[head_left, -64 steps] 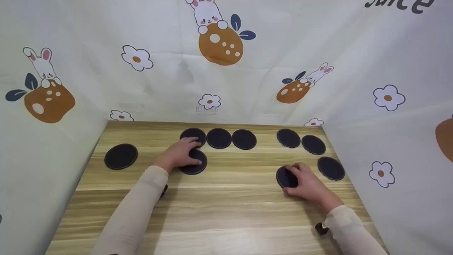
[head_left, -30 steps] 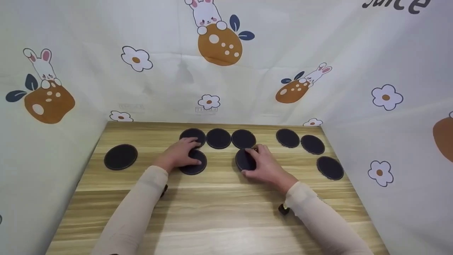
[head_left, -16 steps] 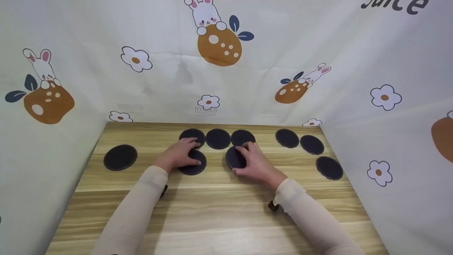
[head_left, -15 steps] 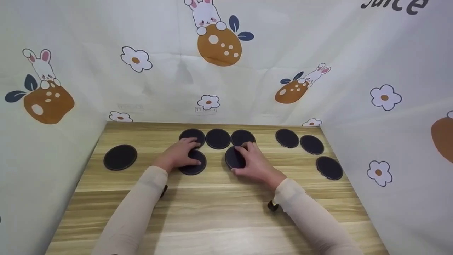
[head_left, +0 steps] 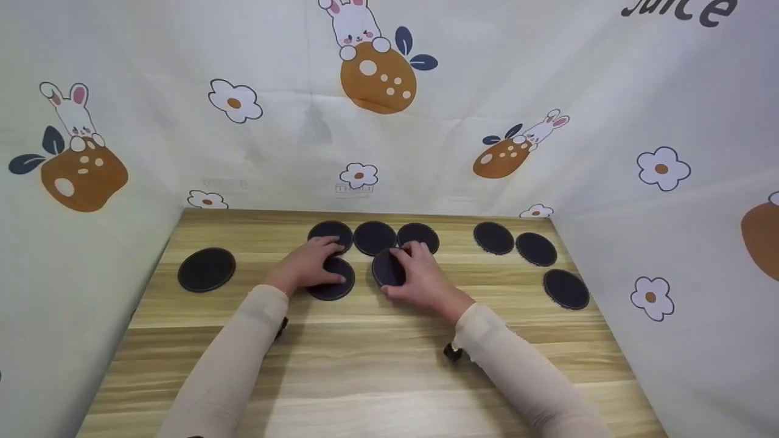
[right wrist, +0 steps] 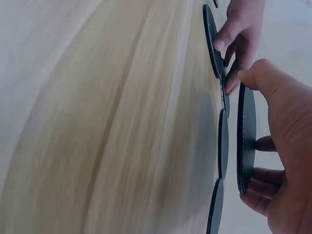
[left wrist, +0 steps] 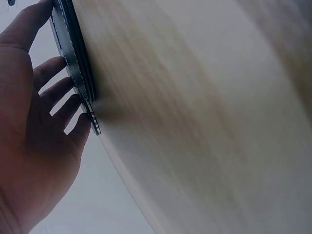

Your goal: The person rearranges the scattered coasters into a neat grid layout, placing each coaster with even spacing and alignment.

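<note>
My left hand (head_left: 307, 264) rests on two round black coasters: its thumb lies on the front coaster (head_left: 331, 289) and its fingers on the one behind (head_left: 328, 230). With thumb and fingertips my right hand (head_left: 422, 280) holds another black coaster (head_left: 388, 267) by its edge. In the right wrist view that held coaster (right wrist: 246, 139) is raised off the wooden surface. It hangs just in front of the back row's middle coaster (head_left: 375, 238) and right-hand coaster (head_left: 419, 237), to the right of my left thumb.
A lone coaster (head_left: 207, 269) lies at the far left of the wooden table (head_left: 365, 377). Three more lie at the right: two by the back edge (head_left: 493, 238) (head_left: 536, 249) and one nearer the right edge (head_left: 566, 289). Printed cloth walls (head_left: 292, 146) enclose the back and sides.
My right hand has carried its coaster left from the right side of the table, past the back row's right end. The left hand has stayed in place.
</note>
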Demonstrator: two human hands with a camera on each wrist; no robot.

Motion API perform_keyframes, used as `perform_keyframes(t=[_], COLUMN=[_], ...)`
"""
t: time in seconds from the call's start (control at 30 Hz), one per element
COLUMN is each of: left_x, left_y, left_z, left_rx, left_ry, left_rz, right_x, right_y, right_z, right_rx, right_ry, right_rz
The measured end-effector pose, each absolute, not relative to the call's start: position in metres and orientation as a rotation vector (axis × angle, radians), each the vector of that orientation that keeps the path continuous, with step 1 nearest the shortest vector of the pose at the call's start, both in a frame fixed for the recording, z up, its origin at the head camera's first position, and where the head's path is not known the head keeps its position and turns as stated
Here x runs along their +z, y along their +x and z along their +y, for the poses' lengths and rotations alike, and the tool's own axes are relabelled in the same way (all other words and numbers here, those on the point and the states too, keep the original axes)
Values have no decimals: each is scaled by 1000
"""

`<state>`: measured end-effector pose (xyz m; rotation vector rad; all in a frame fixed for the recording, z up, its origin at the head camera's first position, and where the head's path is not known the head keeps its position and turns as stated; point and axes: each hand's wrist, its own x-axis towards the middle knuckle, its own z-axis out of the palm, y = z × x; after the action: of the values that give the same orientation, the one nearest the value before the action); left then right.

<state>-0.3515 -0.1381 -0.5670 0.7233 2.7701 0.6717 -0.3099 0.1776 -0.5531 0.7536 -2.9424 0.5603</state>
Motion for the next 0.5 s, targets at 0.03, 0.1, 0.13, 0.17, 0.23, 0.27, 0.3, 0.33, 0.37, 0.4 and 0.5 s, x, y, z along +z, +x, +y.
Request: perform_keyframes(t=[0.03, 0.1, 0.13, 0.17, 0.23, 0.27, 0.3, 0.33, 0.37, 0.4, 0.5], left_x=[-567, -569, -569, -569, -570, -570, -570, -570, -570, -570, -571], left_y=[-352, -353, -353, -353, -353, -353, -353, -353, -353, -353, -354], left_z=[-138, -138, -138, -138, -138, -138, -138, -138, -138, -138, -138], left_rx=[672, 673, 674, 676, 678, 678, 677, 675, 673, 668, 658], left_ry=[726, 733, 735, 735, 735, 732, 729, 729, 729, 729, 738], left_rz=[2772, 2777, 2778, 2779, 2781, 2782, 2782, 2782, 2782, 2782, 2785], right_x=[-554, -556, -556, -557, -559, -559, -560, -560, -561, -561, -563], right_y=[-310, -310, -310, -311, -311, -311, -310, -310, -310, -309, -308], right_z=[175, 172, 170, 168, 165, 163, 162, 160, 159, 158, 154], right_rx=[564, 567, 567, 565, 571, 567, 562, 561, 561, 559, 545], right_ry=[745, 728, 721, 715, 707, 703, 698, 694, 692, 687, 673], right_rz=[-2941, -2941, -2944, -2944, -2945, -2947, -2950, -2949, -2945, -2946, -2949])
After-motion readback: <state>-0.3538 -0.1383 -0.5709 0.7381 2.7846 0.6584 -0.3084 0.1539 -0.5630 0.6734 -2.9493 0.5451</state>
